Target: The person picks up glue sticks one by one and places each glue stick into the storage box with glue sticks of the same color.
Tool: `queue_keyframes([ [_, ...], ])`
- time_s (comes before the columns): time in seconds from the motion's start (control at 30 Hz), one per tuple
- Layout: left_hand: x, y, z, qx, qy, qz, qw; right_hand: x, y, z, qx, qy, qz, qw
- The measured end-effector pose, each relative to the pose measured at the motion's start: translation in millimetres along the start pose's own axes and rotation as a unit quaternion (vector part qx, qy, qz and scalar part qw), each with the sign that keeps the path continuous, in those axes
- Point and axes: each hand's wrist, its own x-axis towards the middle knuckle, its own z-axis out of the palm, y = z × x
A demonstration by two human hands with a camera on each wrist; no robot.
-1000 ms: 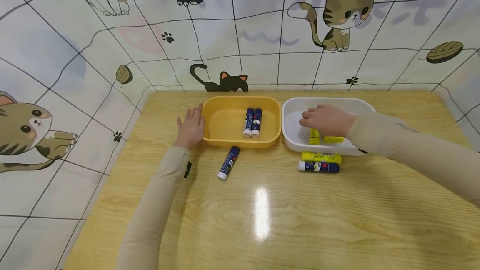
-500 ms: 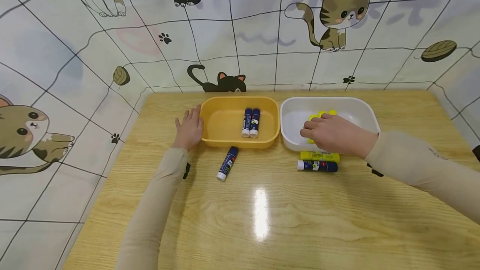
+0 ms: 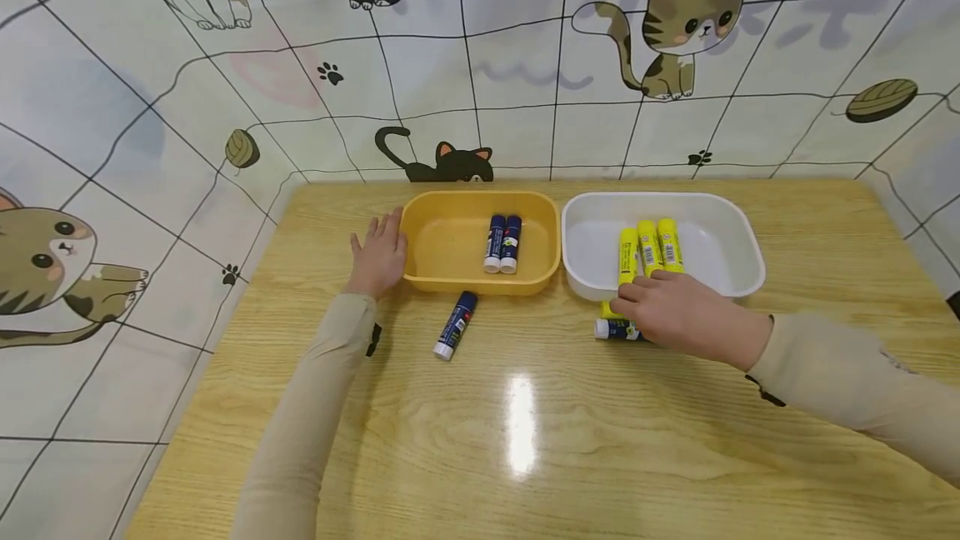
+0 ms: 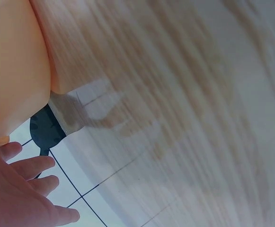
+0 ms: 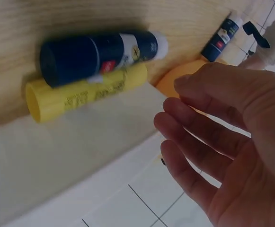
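Note:
In the head view my left hand (image 3: pixel 377 258) rests with straight fingers against the left end of the orange tray (image 3: pixel 442 248). Over the front rim of the white tray (image 3: pixel 723 244) hovers my right hand (image 3: pixel 686 317), fingers loosely bent and holding nothing. Beneath it lie a yellow glue stick (image 5: pixel 87 97) and a navy glue stick (image 5: pixel 99 54), side by side along that rim. In the head view the hand covers their right parts. Inside the white tray, three yellow glue sticks (image 3: pixel 649 247) stand out in a row. Two navy glue sticks (image 3: pixel 502 245) lie together in the orange tray.
Another navy glue stick (image 3: pixel 455 326) with a white cap lies slanted on the wooden table (image 3: pixel 420 440) in front of the orange tray. Both trays stand side by side near a wall (image 3: pixel 517 132) printed with cats and grid lines.
My right hand has drawn back from inside the white tray to its front rim, uncovering a row of yellow glue sticks there. The left hand has stayed at the orange tray.

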Motion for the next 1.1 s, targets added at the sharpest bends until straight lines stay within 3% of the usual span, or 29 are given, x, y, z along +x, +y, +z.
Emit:
queue_keyframes([
  [0.17, 1.4, -1.0, 1.6, -0.003, -0.004, 0.001, 1.0, -4.1, -7.9, 11.8, 0.001, -0.016, 0.017, 1.0],
  [0.37, 2.0, -1.3, 2.4, -0.001, 0.0, 0.002, 1.0, -8.2, -12.4, 21.7, 0.001, 0.002, 0.034, 0.999],
  [0.63, 0.3, -0.6, 0.5, -0.007, -0.004, -0.002, 1.0, -12.6, -17.2, 31.1, -0.007, -0.004, 0.086, 0.996],
  [1.1, -2.9, 2.3, -2.4, -0.006, -0.006, -0.004, 1.0, -14.6, -24.9, 44.3, -0.038, 0.011, 0.118, 0.992],
])
